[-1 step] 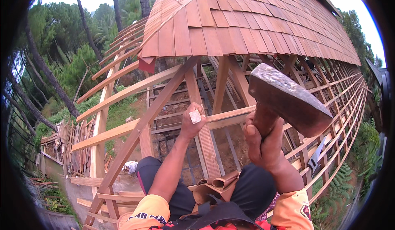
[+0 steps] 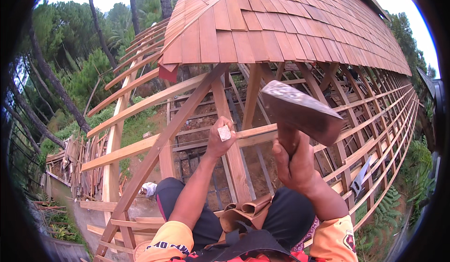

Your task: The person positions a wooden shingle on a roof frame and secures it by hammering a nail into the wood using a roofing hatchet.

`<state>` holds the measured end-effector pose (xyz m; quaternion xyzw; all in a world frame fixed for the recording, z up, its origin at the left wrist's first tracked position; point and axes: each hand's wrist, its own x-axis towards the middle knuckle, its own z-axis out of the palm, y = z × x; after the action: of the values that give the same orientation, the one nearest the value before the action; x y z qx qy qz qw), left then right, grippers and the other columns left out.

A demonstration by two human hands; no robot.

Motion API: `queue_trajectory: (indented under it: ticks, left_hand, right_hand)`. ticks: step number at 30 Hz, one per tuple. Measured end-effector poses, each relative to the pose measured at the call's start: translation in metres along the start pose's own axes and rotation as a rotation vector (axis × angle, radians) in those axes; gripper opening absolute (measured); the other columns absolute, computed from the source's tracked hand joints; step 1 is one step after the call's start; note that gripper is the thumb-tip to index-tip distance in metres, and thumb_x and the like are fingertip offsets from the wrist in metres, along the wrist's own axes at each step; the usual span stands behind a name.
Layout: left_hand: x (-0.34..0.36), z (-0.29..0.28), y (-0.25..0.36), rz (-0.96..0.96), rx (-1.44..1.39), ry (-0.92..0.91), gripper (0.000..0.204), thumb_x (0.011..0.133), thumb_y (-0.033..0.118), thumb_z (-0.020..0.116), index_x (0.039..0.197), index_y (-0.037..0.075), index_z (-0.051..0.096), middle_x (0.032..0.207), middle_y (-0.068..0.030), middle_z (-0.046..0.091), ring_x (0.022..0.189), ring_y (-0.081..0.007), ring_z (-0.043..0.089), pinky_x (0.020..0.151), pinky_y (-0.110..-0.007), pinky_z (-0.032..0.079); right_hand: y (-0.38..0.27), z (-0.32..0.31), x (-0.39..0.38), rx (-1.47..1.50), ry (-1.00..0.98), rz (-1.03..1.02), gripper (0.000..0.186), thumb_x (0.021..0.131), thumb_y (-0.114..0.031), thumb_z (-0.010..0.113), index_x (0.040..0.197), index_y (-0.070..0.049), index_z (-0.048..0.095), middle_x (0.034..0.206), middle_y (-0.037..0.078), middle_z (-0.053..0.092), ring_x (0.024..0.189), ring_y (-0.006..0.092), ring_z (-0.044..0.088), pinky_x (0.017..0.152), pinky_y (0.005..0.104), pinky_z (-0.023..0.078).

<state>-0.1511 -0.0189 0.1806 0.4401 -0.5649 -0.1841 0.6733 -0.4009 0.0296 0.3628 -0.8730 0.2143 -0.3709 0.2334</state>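
Note:
My right hand [image 2: 300, 166] grips the handle of a heavy hammer [image 2: 302, 110], whose dark block head has a worn, pale face. The hammer is raised to the right of my left hand [image 2: 219, 138], apart from it. My left hand is wrapped around an upright piece with a pale, square end [image 2: 224, 132]; the rest of that piece is hidden by my fingers, so its kind cannot be told. This hand is beside a horizontal wooden batten [image 2: 258, 133], where it meets a sloping rafter [image 2: 239, 173].
Overlapping wooden shingles [image 2: 281, 28] cover the roof above the open frame. A handsaw [image 2: 360, 178] rests among the battens at right. A brown leather pouch [image 2: 246, 214] sits between my knees. A dark diagonal beam [image 2: 161, 152] crosses at left. Stacked boards [image 2: 84, 163] stand on the ground below.
The hammer and my right hand have shifted left, and the head is slightly lower and closer to my left hand. My left hand stays in place with the square-ended piece.

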Motion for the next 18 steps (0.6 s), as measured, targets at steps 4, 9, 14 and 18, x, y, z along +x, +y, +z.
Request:
queue_trajectory:
  ticks: [4,9,14,18]
  left_hand:
    - [0.002,0.007,0.011,0.094,0.084,0.011,0.023,0.074,0.002,0.065,0.083,0.007,0.044,0.075,-0.0035,0.045,0.066,-0.0158,0.046,0.062,-0.031,0.042]
    - [0.008,-0.005,0.01,0.009,0.065,-0.015,0.022,0.074,0.002,0.064,0.087,0.007,0.046,0.077,-0.0014,0.046,0.07,-0.0127,0.047,0.064,-0.031,0.044]
    - [0.027,-0.05,0.077,-0.015,-0.13,-0.034,0.024,0.08,0.003,0.061,0.099,0.007,0.046,0.087,0.0001,0.049,0.08,-0.0086,0.049,0.072,-0.027,0.047]
    - [0.038,-0.049,0.137,-0.028,-0.542,-0.131,0.064,0.081,0.056,0.08,0.105,0.005,0.05,0.084,-0.003,0.053,0.061,-0.0103,0.056,0.055,-0.026,0.048]
  right_hand:
    - [0.023,-0.002,0.004,-0.192,-0.459,0.367,0.029,0.098,-0.013,0.054,0.118,0.002,0.037,0.097,0.037,0.062,0.093,0.0566,0.058,0.076,0.0619,0.045]
    - [-0.008,-0.012,0.001,0.016,-0.056,0.129,0.038,0.098,-0.009,0.058,0.13,0.002,0.042,0.096,0.029,0.064,0.087,0.0514,0.063,0.071,0.0524,0.049]
    - [0.007,0.008,-0.013,0.271,0.162,0.027,0.022,0.101,-0.013,0.057,0.116,0.0,0.047,0.068,0.0,0.055,0.053,0.0073,0.053,0.048,0.0245,0.042]
    - [0.043,0.034,-0.046,0.253,0.175,0.125,0.02,0.102,-0.018,0.056,0.111,-0.001,0.051,0.069,0.001,0.056,0.054,0.007,0.051,0.048,0.0245,0.041]
